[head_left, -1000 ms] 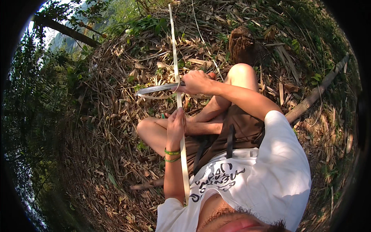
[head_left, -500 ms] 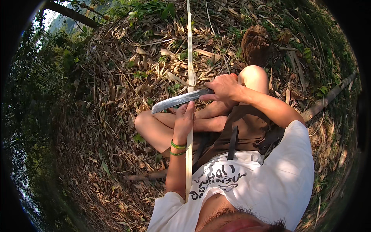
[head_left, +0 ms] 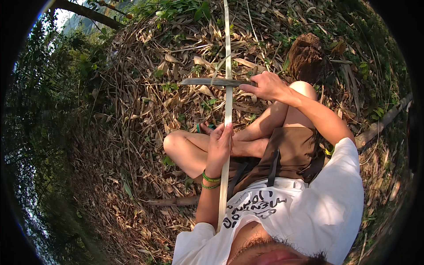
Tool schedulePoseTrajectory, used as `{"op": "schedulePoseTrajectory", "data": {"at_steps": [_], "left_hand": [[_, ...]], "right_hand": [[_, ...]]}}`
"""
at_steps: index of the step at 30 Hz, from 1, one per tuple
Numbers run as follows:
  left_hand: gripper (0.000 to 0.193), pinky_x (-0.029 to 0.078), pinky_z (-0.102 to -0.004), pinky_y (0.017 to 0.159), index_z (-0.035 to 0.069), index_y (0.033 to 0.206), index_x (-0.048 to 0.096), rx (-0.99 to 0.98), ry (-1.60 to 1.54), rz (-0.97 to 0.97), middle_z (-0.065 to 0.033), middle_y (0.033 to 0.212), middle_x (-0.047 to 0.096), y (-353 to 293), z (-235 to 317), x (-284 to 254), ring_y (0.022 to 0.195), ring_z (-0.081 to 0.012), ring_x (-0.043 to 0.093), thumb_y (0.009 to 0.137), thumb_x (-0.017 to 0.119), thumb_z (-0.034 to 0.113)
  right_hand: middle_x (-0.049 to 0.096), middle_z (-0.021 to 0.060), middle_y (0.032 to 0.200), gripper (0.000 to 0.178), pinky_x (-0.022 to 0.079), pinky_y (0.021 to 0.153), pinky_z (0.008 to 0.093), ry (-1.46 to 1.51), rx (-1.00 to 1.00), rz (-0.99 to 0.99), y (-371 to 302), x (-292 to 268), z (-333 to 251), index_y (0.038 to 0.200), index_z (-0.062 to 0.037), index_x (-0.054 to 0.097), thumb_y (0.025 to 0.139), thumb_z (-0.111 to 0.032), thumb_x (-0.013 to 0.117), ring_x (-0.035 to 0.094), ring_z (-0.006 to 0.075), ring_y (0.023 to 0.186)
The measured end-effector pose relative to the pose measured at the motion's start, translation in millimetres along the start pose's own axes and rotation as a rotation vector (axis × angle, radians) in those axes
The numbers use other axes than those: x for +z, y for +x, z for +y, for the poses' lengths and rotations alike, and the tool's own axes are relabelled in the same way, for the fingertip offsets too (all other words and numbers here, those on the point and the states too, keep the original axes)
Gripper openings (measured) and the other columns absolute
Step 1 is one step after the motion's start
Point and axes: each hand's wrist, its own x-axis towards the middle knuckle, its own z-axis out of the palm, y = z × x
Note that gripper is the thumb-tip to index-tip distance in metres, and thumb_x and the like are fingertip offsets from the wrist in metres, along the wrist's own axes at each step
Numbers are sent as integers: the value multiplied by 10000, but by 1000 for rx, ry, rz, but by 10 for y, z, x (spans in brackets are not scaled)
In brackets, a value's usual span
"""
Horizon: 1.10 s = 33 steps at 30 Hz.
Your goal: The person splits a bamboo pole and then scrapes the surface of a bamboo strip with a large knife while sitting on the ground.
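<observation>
A long, pale bamboo strip [head_left: 228, 106] runs from beside my left upper arm, away from me and out past the top edge. My left hand [head_left: 220, 139] is closed around it above my crossed legs, thumb lying along the strip. Farther out, my right hand [head_left: 267, 86] grips the handle of a long knife [head_left: 196, 81]. The blade lies crosswise over the strip, its tip pointing left. At the blade a thin shaving [head_left: 218, 68] curls up from the strip. Most of the knife's handle is hidden by my fingers.
I sit cross-legged on ground strewn with dry leaves [head_left: 145, 110]. A brown stump [head_left: 306, 57] stands beyond my right knee. One thick branch [head_left: 384, 121] lies at the right, and a thinner stick [head_left: 174, 201] lies at the left. Green shrubs [head_left: 48, 101] border the far left.
My right hand has pushed the knife farther away along the strip, and the blade has turned from slanting to nearly level. My left hand keeps its hold. The whole view has shifted slightly.
</observation>
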Motion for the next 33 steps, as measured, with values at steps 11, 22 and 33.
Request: {"op": "schedulePoseTrajectory", "data": {"at_steps": [11, 22, 33], "left_hand": [[361, 286, -207, 371, 86, 809, 521, -182, -14, 1, 58, 519, 425, -331, 69, 170, 389, -30, 371, 1054, 538, 350], [357, 298, -216, 383, 68, 792, 533, -56, 150, -21, 47, 533, 445, -764, 78, 128, 402, -32, 395, 1057, 536, 306], [352, 285, -199, 373, 98, 795, 516, -58, 88, 22, 54, 529, 444, -524, 124, 44, 391, -34, 363, 1073, 502, 314]], "right_hand": [[591, 221, 541, 851, 538, 586, 490, -31, 12, 93, 128, -4, 490, 627, 27, 647, 906, -758, 479, 649, 401, 568], [556, 203, 530, 754, 491, 559, 465, -92, 108, 225, 174, -284, 855, 637, 9, 634, 947, -666, 509, 605, 392, 535], [570, 184, 531, 786, 493, 521, 494, -255, -262, 41, -113, -85, 211, 679, -35, 624, 855, -792, 503, 623, 402, 557]]}}
